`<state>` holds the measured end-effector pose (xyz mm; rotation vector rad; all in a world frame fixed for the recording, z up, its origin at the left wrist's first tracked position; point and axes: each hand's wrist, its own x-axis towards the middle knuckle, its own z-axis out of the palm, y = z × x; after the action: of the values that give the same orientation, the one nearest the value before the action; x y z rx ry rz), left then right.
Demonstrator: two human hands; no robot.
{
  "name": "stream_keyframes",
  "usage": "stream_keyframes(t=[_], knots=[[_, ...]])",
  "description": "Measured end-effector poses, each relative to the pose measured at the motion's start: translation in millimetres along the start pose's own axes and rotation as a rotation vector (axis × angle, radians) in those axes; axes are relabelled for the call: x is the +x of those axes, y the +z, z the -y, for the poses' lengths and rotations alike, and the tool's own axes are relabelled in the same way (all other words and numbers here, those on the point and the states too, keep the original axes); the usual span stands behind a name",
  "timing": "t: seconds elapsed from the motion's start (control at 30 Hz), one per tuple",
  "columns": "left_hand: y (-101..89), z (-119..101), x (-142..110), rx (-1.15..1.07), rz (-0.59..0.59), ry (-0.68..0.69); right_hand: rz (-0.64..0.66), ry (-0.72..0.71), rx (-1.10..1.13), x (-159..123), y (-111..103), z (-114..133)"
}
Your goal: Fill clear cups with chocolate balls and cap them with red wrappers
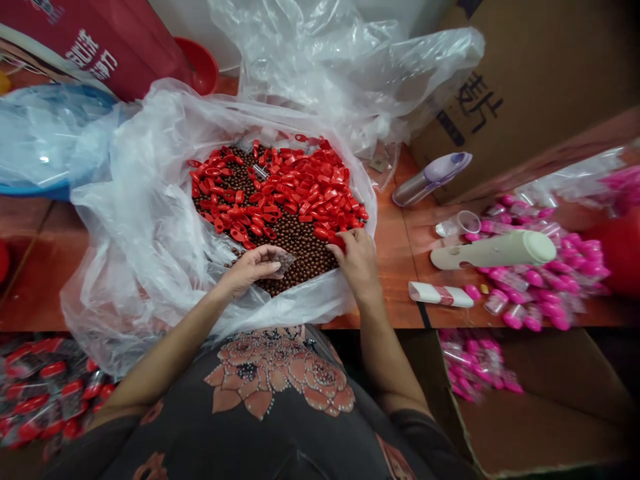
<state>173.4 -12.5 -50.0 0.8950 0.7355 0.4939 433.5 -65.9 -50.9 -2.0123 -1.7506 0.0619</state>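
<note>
My left hand [255,267] is closed on a small clear plastic container [285,262], held low over a heap of brown beads [300,248]. At the right side of the heap, my right hand [357,260] pinches a red plastic cap [338,241] between thumb and fingers. Many more red caps [313,183] with looped ends are piled across the beads. Beads and caps lie together in a wide-spread white plastic bag [145,220]. Among the caps rests a small clear tube [260,172].
Right of the bag stand a purple-topped bottle [433,179], a pale green cylinder [493,250] and several pink-capped containers [550,287]. A cardboard box [540,87] rises behind; an open one [540,427] sits below. At left are a blue basin [35,190] and red-capped containers [50,387].
</note>
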Motion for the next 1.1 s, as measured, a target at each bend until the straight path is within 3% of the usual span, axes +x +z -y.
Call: stream_keyframes(t=[0.13, 0.33, 0.5, 0.67, 0.77, 0.9, 1.0, 1.1], knots=[[8.1, 3.2, -0.8, -0.037, 0.017, -0.029, 0.061, -0.043, -0.015, 3.9, 6.5, -13.5], [14.1, 7.6, -0.4, -0.027, 0.035, -0.021, 0.076, 0.056, 0.184, 0.0, 10.8, -13.1], [23.9, 2.8, 1.9, 0.005, 0.071, 0.049, 0.039, 0.221, 0.639, -6.2, 11.8, -0.8], [35.1, 3.9, 14.0, 0.024, 0.111, 0.120, 0.177, 0.249, 1.032, -12.5, 13.4, 21.1], [38.5, 7.6, 20.0, 0.036, 0.125, 0.124, 0.184, 0.203, 1.055, -16.3, 13.2, 29.5], [42.0, 10.2, 20.6, 0.125, 0.042, 0.162, 0.156, 0.192, 1.019, -20.2, 12.5, 29.8], [43.9, 9.8, 18.9, 0.202, 0.001, 0.208, 0.114, 0.225, 0.991, -20.3, 11.7, 24.9], [43.0, 8.3, 18.7, 0.230, -0.011, 0.201, 0.145, 0.299, 1.121, -18.3, 11.5, 20.0]])
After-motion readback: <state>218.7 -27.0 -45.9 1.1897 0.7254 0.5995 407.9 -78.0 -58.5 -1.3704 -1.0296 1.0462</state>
